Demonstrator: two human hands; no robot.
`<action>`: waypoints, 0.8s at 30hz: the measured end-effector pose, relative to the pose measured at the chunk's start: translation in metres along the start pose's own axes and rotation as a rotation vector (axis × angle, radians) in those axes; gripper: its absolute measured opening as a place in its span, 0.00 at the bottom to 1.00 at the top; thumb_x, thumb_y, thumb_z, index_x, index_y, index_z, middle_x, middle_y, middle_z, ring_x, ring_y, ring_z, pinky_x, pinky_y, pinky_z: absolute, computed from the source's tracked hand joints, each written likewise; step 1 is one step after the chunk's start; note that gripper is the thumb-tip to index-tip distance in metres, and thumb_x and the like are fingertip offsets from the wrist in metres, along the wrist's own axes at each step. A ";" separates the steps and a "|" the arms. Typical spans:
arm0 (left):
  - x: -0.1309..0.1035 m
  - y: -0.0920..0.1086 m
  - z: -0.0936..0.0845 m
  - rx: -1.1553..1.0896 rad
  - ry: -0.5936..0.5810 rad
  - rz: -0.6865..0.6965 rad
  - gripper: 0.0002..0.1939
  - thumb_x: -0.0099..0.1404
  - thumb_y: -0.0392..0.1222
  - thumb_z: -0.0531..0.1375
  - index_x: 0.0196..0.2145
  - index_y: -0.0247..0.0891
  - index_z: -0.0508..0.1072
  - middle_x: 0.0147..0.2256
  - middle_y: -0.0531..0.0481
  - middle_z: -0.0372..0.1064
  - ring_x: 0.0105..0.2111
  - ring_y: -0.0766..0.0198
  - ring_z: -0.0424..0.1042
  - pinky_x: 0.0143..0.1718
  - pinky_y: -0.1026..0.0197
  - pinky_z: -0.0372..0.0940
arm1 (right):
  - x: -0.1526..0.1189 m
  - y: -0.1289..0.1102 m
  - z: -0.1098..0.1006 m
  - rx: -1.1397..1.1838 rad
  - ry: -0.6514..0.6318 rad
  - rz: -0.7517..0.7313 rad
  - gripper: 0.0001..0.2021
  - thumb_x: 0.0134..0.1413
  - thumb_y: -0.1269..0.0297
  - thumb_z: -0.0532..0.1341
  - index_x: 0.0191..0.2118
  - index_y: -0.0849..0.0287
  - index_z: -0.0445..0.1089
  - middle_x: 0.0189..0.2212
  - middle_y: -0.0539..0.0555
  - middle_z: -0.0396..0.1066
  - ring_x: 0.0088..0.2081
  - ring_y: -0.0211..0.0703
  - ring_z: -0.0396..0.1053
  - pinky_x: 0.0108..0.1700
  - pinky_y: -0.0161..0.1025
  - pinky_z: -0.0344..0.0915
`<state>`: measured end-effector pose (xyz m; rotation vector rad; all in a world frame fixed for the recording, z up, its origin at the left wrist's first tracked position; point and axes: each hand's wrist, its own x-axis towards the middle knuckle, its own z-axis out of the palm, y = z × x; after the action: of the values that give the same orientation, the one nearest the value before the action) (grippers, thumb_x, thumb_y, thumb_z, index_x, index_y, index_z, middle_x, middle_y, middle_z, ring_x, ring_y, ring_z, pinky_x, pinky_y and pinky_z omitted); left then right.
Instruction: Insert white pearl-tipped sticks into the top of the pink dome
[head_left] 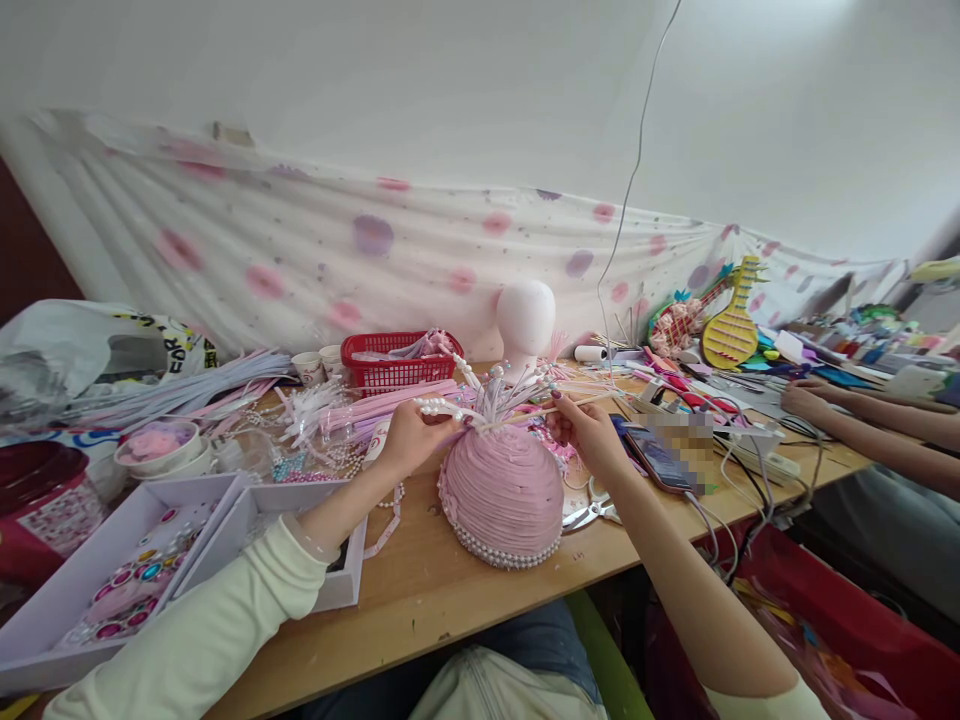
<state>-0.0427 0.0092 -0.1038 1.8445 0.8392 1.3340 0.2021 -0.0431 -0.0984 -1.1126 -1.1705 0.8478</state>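
A pink dome-shaped headpiece (501,495), wound in ridged pink strands and edged with pearl beads (502,560), sits on the table before me. Pale stems with beaded tips (499,395) spray up from its top. At the upper left of the dome, my left hand (411,440) is closed on a stem lined with white pearls (439,408). On the other side, my right hand (589,432) pinches a thin pale stem (534,411) that runs across the top. The fingertips of both hands are partly hidden.
White trays (361,585) with gems stand left, near a red basket (397,375). Behind the dome is a white foam head (526,318). Scissors (592,510), a phone (660,458) and cables lie right. Another person's hands (806,400) rest farther right.
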 end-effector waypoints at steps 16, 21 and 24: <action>0.002 -0.007 0.001 -0.021 0.026 -0.028 0.06 0.50 0.39 0.65 0.27 0.36 0.77 0.29 0.49 0.78 0.31 0.60 0.75 0.33 0.60 0.69 | -0.011 -0.016 0.014 -0.153 0.048 -0.255 0.20 0.54 0.47 0.60 0.24 0.59 0.68 0.15 0.49 0.64 0.16 0.34 0.58 0.20 0.34 0.53; 0.002 -0.005 0.001 -0.019 0.002 0.011 0.04 0.51 0.39 0.65 0.26 0.36 0.77 0.28 0.49 0.78 0.31 0.60 0.76 0.33 0.60 0.69 | -0.013 -0.012 0.017 -0.034 0.071 -0.249 0.20 0.53 0.46 0.62 0.25 0.59 0.68 0.14 0.48 0.63 0.16 0.34 0.58 0.19 0.33 0.54; 0.001 -0.002 0.002 -0.010 0.000 -0.010 0.03 0.51 0.38 0.64 0.27 0.37 0.77 0.29 0.49 0.78 0.32 0.59 0.76 0.34 0.60 0.69 | -0.012 -0.010 0.014 -0.018 0.053 -0.186 0.20 0.51 0.44 0.62 0.24 0.58 0.67 0.14 0.48 0.62 0.15 0.34 0.58 0.18 0.33 0.53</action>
<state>-0.0410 0.0110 -0.1052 1.8298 0.8398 1.3299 0.1859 -0.0539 -0.0920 -1.0172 -1.2191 0.6616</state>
